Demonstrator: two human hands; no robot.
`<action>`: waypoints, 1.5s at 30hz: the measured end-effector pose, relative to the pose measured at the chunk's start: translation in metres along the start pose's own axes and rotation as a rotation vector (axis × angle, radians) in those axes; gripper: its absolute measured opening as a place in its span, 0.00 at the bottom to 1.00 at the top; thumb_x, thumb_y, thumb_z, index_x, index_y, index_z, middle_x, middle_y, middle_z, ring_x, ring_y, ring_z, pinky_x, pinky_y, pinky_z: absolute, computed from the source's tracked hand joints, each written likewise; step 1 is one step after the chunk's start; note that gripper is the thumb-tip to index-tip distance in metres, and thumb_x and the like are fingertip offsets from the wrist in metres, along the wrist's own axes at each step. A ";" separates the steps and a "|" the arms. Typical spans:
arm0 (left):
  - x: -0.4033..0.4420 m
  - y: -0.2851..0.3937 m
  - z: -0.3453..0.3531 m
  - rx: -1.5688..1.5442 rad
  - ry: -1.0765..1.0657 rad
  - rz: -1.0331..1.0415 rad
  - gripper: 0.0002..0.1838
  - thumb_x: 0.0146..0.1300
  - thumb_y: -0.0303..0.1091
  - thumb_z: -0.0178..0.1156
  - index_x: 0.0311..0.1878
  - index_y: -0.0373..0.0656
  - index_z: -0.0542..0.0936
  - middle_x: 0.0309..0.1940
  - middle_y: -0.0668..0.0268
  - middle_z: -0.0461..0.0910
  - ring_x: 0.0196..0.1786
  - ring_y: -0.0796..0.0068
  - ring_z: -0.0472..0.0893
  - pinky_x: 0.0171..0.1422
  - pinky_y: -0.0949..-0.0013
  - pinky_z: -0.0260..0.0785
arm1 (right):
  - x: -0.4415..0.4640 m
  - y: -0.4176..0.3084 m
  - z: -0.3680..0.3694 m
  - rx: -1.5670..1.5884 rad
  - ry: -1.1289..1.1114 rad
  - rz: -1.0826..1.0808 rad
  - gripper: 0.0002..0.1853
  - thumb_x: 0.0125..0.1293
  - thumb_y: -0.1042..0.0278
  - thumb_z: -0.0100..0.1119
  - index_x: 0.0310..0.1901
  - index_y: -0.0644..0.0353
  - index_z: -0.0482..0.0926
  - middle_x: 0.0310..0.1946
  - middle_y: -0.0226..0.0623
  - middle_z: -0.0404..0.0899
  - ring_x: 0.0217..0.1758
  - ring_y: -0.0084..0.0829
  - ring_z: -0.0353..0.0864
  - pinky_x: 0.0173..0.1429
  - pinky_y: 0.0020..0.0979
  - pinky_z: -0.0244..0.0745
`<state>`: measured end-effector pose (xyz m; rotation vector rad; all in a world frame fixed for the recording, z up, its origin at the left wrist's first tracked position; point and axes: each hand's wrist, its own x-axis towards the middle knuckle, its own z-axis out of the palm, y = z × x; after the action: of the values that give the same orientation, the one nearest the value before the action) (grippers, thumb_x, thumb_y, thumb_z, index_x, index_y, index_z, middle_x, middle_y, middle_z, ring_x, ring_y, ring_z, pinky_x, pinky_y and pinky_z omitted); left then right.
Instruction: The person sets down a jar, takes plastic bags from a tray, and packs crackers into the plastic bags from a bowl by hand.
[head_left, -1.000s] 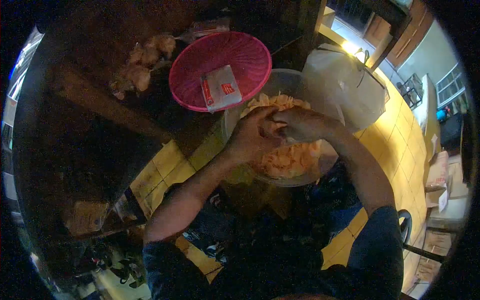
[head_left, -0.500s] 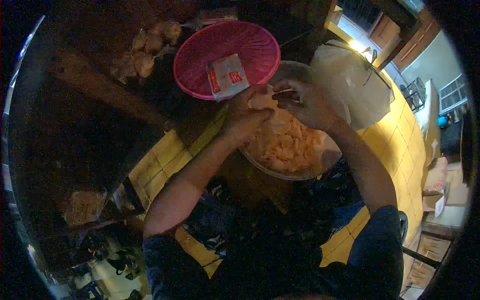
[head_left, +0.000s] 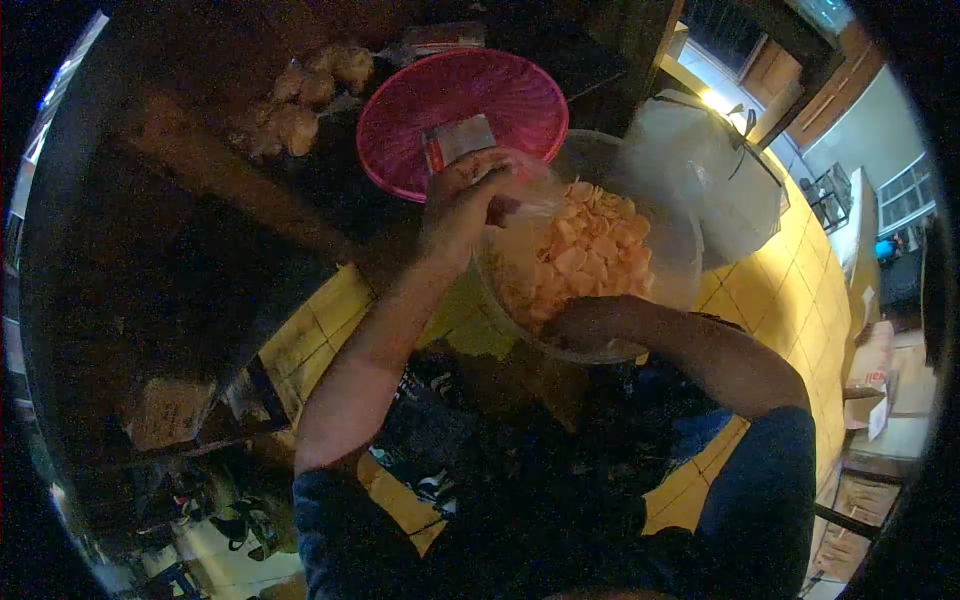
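A large round tub [head_left: 683, 275] holds a heap of thin, orange-tan chips [head_left: 595, 245]. My left hand [head_left: 465, 195] is closed on a small clear plastic bag [head_left: 530, 180] over the tub's left rim. Down in the near side of the tub, my right hand [head_left: 585, 325] reaches among the chips, and its fingers are hidden there. Just beyond my left hand lies a pink basket-like lid [head_left: 470, 90], with a white and red packet [head_left: 465, 140] on it, partly covered by the hand.
Filled clear bags [head_left: 300, 100] lie on the dark surface at the back left. A big whitish plastic sack [head_left: 705, 165] stands against the tub's right side. Yellow floor tiles [head_left: 790, 290] show to the right, with a cardboard box [head_left: 868, 375] farther off.
My right hand has come away from my left and gone down into the near side of the tub. My left hand has shifted slightly left, still with the plastic bag.
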<state>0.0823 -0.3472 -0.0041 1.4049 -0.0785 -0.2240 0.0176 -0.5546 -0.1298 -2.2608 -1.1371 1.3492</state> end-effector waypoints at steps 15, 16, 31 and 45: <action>-0.006 -0.002 -0.003 0.052 -0.034 0.002 0.14 0.59 0.32 0.60 0.48 0.42 0.78 0.38 0.68 0.80 0.31 0.80 0.78 0.30 0.76 0.70 | -0.001 0.055 0.004 -0.015 0.100 -0.223 0.14 0.61 0.64 0.55 0.47 0.57 0.76 0.40 0.40 0.80 0.42 0.39 0.80 0.42 0.40 0.74; -0.004 -0.008 -0.004 0.039 -0.069 -0.009 0.14 0.59 0.32 0.59 0.49 0.42 0.78 0.38 0.69 0.80 0.32 0.81 0.78 0.31 0.76 0.71 | -0.018 0.033 -0.018 -0.016 0.100 -0.222 0.14 0.61 0.64 0.55 0.47 0.57 0.76 0.40 0.40 0.80 0.42 0.39 0.80 0.42 0.40 0.74; -0.010 -0.019 0.019 0.065 -0.374 -0.037 0.28 0.54 0.33 0.57 0.61 0.44 0.68 0.55 0.64 0.71 0.49 0.72 0.75 0.41 0.71 0.73 | -0.092 -0.050 -0.109 0.267 0.825 -0.052 0.25 0.62 0.61 0.59 0.57 0.64 0.67 0.51 0.45 0.73 0.56 0.39 0.73 0.60 0.36 0.67; -0.013 -0.003 0.017 -0.170 -0.266 -0.114 0.26 0.56 0.33 0.61 0.59 0.42 0.70 0.51 0.65 0.73 0.49 0.73 0.76 0.48 0.72 0.71 | -0.078 -0.049 -0.112 -0.333 1.300 -0.031 0.31 0.53 0.58 0.68 0.56 0.60 0.70 0.53 0.46 0.72 0.56 0.42 0.72 0.57 0.39 0.70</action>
<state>0.0664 -0.3615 -0.0036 1.2048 -0.1949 -0.5010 0.0672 -0.5638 0.0061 -2.4975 -0.8491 -0.4628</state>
